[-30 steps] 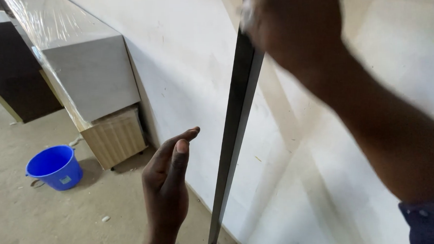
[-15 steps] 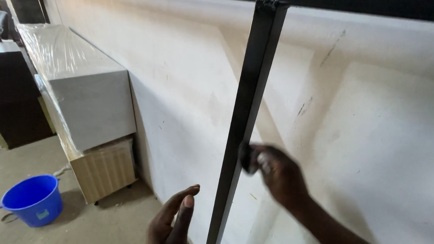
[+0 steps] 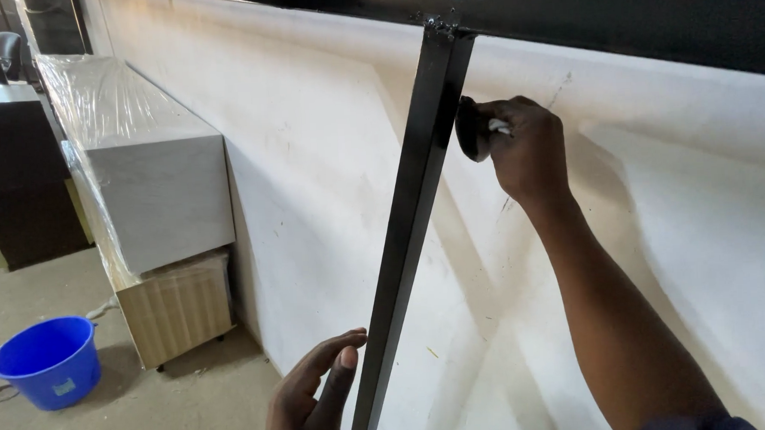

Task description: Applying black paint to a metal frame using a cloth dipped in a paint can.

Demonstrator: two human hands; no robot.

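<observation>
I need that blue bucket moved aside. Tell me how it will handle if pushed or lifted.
The blue bucket looks like thin plastic, so it is probably light. Its open top shows nothing inside, so it would likely slide easily on the concrete floor. Being wide and squat, it seems unlikely to tip.

A plastic-wrapped grey cabinet (image 3: 153,178) stands left against the wall; blue bucket's (image 3: 45,363) pale label (image 3: 62,388).
</observation>
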